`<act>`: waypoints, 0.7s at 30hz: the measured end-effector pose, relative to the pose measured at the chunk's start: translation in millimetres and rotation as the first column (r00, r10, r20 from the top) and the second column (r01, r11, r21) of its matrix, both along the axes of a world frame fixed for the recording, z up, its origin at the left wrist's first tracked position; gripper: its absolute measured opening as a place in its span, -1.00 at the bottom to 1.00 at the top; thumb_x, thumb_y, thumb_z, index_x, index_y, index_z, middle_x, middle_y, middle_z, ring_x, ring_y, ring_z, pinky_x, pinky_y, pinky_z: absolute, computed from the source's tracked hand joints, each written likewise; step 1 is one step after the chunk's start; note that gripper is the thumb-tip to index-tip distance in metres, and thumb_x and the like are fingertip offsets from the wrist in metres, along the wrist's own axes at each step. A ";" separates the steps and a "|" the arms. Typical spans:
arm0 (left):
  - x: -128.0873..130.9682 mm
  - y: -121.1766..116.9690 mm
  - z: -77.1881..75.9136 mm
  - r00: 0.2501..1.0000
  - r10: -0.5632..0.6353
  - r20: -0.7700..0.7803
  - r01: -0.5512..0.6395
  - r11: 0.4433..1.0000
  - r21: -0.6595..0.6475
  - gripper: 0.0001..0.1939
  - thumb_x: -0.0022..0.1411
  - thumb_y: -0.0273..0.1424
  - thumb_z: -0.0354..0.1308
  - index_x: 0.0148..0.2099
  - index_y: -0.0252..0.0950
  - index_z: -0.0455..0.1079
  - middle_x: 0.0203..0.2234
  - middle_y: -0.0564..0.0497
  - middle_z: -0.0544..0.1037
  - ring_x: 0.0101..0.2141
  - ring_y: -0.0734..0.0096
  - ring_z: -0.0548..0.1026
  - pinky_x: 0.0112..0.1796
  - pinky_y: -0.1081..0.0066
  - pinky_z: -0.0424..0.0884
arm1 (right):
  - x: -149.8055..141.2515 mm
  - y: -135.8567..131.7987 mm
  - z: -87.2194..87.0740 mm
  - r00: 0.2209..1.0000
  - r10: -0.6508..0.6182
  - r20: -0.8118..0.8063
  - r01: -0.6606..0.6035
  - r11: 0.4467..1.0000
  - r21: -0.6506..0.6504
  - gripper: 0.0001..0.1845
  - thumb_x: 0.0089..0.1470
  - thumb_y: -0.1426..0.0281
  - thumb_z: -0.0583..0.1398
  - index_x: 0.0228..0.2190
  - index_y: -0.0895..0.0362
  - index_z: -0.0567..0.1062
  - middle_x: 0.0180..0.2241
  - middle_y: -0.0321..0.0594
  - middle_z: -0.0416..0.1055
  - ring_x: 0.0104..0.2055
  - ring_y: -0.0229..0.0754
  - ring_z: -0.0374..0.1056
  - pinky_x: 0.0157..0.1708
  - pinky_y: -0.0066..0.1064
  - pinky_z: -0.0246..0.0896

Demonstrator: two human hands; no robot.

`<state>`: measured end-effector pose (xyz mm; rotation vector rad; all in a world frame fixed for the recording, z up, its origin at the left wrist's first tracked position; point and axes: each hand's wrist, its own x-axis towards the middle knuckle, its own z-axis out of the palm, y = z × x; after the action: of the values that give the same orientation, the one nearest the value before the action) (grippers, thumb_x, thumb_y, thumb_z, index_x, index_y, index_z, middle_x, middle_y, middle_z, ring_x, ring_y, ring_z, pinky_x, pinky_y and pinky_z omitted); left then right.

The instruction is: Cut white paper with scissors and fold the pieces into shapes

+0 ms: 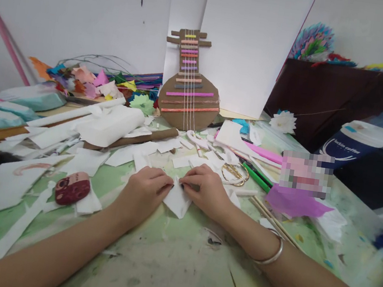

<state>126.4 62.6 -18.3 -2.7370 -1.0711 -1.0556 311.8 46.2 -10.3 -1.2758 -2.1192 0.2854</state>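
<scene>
Both my hands meet at a small piece of white paper (178, 203) in the middle of the table. My left hand (147, 192) pinches its left side between thumb and fingers. On the opposite side my right hand (208, 191), with a bracelet on the wrist, pinches the paper too. The sheet looks creased, and its lower corner points toward me. Fingers cover part of its upper edge. Just beyond my right hand lie gold-handled scissors (235, 173). Behind the paper a brown cardboard lute-like instrument (190, 98) with white strings and coloured strips stands upright.
White paper scraps (85, 162) spread across the green table (145, 270). A dark red case (71, 188) sits at left. Colourful paper flowers (93, 82) are piled at the back left. On the right are a purple paper piece (295, 202), thin sticks (273, 221) and a coffee cup (351, 142).
</scene>
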 end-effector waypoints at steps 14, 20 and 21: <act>-4.5 -1.5 2.6 0.995 -0.101 -0.009 0.100 0.992 -0.072 -0.81 0.20 -0.49 0.02 -0.24 -0.33 0.47 -0.36 -0.07 0.47 -0.34 0.37 0.44 -0.31 0.39 0.41 | 6.0 -1.8 3.4 0.998 -0.020 -0.057 0.018 0.999 -0.043 -0.77 -0.11 0.61 0.19 -0.41 0.12 0.58 -0.42 -0.26 0.52 -0.34 -0.26 0.35 -0.29 -0.45 0.21; -2.1 -0.6 2.7 0.999 -0.036 0.018 0.037 0.999 -0.033 -0.82 0.21 -0.48 0.01 -0.30 -0.31 0.45 -0.43 -0.02 0.51 -0.39 0.40 0.48 -0.35 0.41 0.40 | 4.9 2.0 -1.9 1.000 0.004 -0.019 -0.004 0.999 0.034 -0.80 -0.06 0.58 0.17 -0.42 0.13 0.57 -0.40 -0.24 0.52 -0.31 -0.25 0.35 -0.26 -0.43 0.22; -1.4 -0.3 2.5 0.999 -0.037 0.017 0.038 0.999 -0.026 -0.82 0.20 -0.48 0.01 -0.31 -0.31 0.45 -0.43 -0.02 0.51 -0.39 0.39 0.48 -0.34 0.41 0.40 | 4.6 2.5 -3.0 1.000 0.012 -0.015 -0.011 0.999 0.043 -0.80 -0.06 0.58 0.17 -0.42 0.13 0.57 -0.40 -0.23 0.51 -0.31 -0.25 0.35 -0.25 -0.43 0.22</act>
<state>125.0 62.3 -15.7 -2.7849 -1.0474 -1.0782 316.5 48.7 -13.4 -1.2335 -2.1093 0.2526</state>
